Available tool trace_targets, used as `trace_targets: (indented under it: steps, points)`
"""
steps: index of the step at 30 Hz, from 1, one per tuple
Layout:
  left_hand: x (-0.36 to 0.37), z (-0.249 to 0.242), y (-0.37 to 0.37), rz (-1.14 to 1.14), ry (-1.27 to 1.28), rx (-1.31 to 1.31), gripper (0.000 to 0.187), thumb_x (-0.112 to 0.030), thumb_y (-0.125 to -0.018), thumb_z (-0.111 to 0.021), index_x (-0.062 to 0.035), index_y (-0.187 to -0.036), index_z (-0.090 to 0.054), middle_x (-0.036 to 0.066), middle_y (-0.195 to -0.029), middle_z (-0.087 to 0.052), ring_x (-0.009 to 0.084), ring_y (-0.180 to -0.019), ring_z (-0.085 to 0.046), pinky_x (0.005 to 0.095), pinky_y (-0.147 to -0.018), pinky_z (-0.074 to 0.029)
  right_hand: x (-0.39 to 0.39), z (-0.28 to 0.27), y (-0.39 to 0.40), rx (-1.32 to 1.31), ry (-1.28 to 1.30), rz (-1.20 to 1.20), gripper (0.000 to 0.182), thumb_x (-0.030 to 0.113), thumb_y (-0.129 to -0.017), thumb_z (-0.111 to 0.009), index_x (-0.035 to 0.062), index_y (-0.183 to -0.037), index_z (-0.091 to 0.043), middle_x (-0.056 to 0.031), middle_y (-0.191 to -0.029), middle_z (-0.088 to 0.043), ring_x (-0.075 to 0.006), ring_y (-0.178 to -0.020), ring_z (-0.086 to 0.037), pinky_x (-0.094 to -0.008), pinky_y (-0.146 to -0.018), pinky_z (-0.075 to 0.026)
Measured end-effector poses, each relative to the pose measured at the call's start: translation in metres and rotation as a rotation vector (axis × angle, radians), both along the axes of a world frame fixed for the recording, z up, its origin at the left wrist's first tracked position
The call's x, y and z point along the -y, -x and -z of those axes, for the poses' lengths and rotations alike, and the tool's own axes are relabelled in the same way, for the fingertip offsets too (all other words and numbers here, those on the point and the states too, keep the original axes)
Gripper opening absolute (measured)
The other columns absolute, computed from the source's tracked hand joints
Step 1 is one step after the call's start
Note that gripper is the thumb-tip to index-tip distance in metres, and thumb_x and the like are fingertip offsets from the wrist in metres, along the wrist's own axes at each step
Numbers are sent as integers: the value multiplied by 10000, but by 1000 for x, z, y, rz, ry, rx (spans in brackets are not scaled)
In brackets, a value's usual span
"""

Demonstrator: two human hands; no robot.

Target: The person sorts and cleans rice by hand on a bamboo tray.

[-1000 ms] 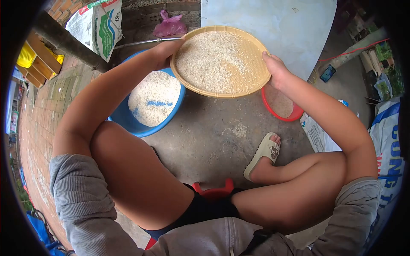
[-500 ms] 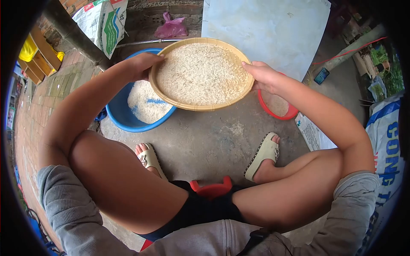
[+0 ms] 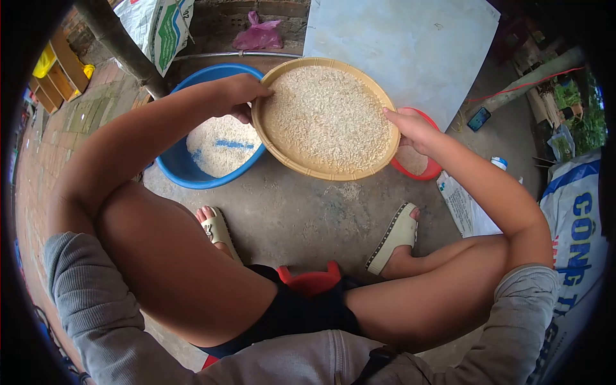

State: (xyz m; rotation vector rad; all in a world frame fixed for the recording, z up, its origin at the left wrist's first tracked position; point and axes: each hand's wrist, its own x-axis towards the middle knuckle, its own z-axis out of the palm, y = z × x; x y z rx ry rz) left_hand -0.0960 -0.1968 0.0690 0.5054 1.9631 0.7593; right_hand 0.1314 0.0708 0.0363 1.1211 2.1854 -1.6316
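A round, tan winnowing basket (image 3: pixel 287 160) carries a spread layer of rice grains (image 3: pixel 333 115). My left hand (image 3: pixel 246 96) is closed on its left rim, thumb on top. On the opposite rim my right hand (image 3: pixel 412 129) grips with the thumb over the edge and the fingers mostly hidden below. Behind my left forearm stands a blue basin (image 3: pixel 176 173) holding a heap of rice (image 3: pixel 221 160). A red basin (image 3: pixel 438 168) with some grain in it sits partly behind my right hand.
A pale board (image 3: pixel 398 51) lies beyond the basket. At the right are a phone (image 3: pixel 479 119) on the ground and a large printed sack (image 3: pixel 571 224). A pole (image 3: pixel 122 48) stands at upper left, and a pink plastic bag (image 3: pixel 258 33) lies at the back.
Both hands have moved the basket to the right and slightly toward me. The rice has shifted toward the basket's right side, baring more of its left and lower left surface.
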Motion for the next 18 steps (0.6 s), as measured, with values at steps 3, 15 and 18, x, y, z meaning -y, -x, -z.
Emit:
trace_targets:
  steps: [3,15,18]
  points:
    - [12,15,25,-46,92,-178,363,-328,-902,-515,2,-1037,-584,124,-762,-609,189,-486,-580,285,-444,-498,27,-14,3,-83,87,-112,347,378,-944,-453,50,-1019,-537,-58,-879,-616,-151,-710,-594,-330,-667,-517]
    - [-22,-2,-40,-52,-83,-25,288,-237,-870,-565,39,-947,-587,114,-724,-640,164,-539,-638,259,-421,-501,-59,29,5,-7,-33,18,327,326,-925,-507,28,-1049,-555,-81,-981,-633,-179,-853,-627,-331,-758,-497]
    - [-10,-1,1,-52,-21,-140,277,-269,-859,-583,-11,-957,-611,96,-722,-625,162,-495,-598,263,-417,-498,-21,13,13,-140,11,12,320,319,-929,-503,23,-1042,-552,-83,-950,-635,-167,-829,-622,-319,-714,-498]
